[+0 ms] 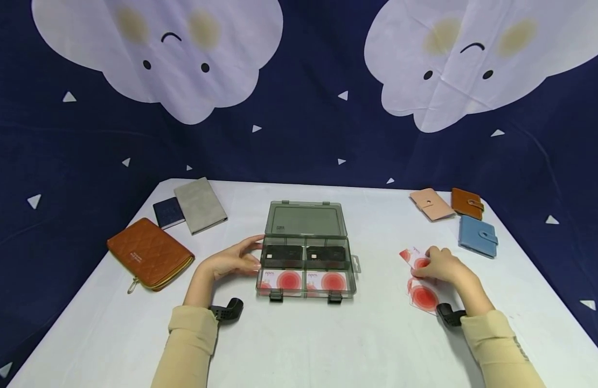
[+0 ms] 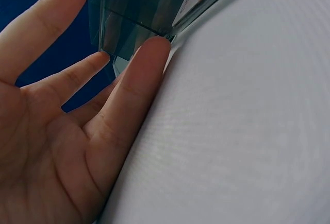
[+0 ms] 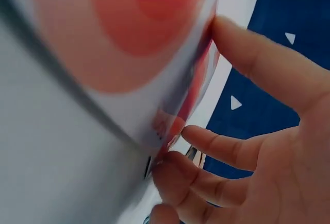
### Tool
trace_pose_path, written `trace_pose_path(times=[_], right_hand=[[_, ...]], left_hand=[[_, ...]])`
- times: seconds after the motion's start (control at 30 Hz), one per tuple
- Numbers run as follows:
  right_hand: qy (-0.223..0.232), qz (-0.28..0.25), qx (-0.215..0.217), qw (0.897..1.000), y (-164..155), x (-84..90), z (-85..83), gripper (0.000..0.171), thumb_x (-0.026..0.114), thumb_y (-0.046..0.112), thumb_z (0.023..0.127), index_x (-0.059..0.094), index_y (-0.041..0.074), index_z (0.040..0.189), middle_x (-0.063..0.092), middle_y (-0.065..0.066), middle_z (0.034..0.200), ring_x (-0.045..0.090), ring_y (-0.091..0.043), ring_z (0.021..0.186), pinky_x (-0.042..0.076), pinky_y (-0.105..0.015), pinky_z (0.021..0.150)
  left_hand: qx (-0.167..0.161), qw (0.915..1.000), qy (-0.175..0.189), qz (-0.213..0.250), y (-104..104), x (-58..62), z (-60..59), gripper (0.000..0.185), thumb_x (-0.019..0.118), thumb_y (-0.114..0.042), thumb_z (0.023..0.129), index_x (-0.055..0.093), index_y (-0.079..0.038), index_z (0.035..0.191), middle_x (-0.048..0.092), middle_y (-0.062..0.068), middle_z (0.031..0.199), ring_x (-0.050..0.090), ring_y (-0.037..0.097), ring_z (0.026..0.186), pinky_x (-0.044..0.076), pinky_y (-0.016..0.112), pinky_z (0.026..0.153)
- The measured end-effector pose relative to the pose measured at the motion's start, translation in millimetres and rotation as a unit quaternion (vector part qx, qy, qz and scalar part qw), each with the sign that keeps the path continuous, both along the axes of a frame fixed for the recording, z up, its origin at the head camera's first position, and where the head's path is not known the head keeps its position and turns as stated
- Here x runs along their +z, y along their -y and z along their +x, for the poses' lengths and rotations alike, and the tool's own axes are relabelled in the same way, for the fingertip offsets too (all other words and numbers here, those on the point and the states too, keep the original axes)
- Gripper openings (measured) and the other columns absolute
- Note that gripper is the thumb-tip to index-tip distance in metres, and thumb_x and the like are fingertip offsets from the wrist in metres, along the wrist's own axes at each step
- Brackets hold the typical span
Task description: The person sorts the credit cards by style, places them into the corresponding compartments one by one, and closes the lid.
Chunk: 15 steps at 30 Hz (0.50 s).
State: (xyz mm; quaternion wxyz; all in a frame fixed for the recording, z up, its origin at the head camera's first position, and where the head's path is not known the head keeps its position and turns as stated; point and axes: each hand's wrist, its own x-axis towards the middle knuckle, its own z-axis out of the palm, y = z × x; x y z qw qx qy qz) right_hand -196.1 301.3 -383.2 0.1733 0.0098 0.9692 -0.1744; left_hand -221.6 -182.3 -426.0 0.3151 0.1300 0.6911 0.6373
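A translucent grey-green plastic box (image 1: 306,294) lies with its lid (image 1: 306,220) raised at the back. Black card-like pieces (image 1: 326,254), each with a small light square, fill its rear compartments. White cards with red circles (image 1: 333,281) lie in its front ones. Against the box's left side my left hand (image 1: 236,260) rests its fingertips, fingers mostly straight. To the right, my right hand (image 1: 443,265) pinches a red-and-white card (image 1: 414,257) between thumb and fingers. Just below it, another such card (image 1: 423,297) lies on the table, partly covered by the hand.
A brown quilted zip wallet (image 1: 151,253), a grey notebook-like cover (image 1: 200,206) and a dark blue booklet (image 1: 168,213) lie at the left. Back right are a pink wallet (image 1: 432,204), a brown wallet (image 1: 466,202) and a blue wallet (image 1: 477,236). The table (image 1: 299,345) is white.
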Motion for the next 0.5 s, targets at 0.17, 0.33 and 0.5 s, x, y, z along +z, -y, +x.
trace_pose_path(times=[0.17,0.33,0.5], right_hand=[[0.029,-0.043,0.005,0.999,0.5,-1.7,-9.0,0.07,0.072,0.032,0.076,0.039,-0.019,0.111,0.051,-0.028,0.098,0.047,-0.033,0.084,0.043,-0.045,0.076],[0.053,-0.085,0.012,0.995,8.5,-5.4,-16.1,0.052,0.072,0.024,0.075,0.047,-0.013,0.101,0.049,-0.013,0.082,0.044,-0.023,0.071,0.038,-0.031,0.061],[0.061,-0.127,0.016,0.99,17.1,-6.9,-25.3,0.035,0.068,0.018,0.076,0.049,-0.006,0.094,0.045,-0.006,0.076,0.04,-0.018,0.063,0.034,-0.027,0.053]], left_hand=[[0.002,1.0,0.003,0.003,0.1,-1.7,-0.7,0.089,0.066,-0.002,0.08,0.009,-0.008,0.149,0.014,0.024,0.147,0.058,0.012,0.091,0.049,0.036,0.086],[0.003,1.0,0.004,0.006,-0.1,-1.9,-0.5,0.089,0.066,-0.001,0.08,0.01,-0.007,0.149,0.014,0.025,0.147,0.058,0.013,0.091,0.049,0.037,0.086],[0.001,1.0,0.002,0.007,-0.1,-1.2,0.0,0.089,0.066,-0.001,0.08,0.009,-0.007,0.149,0.014,0.025,0.147,0.058,0.013,0.091,0.048,0.038,0.086]])
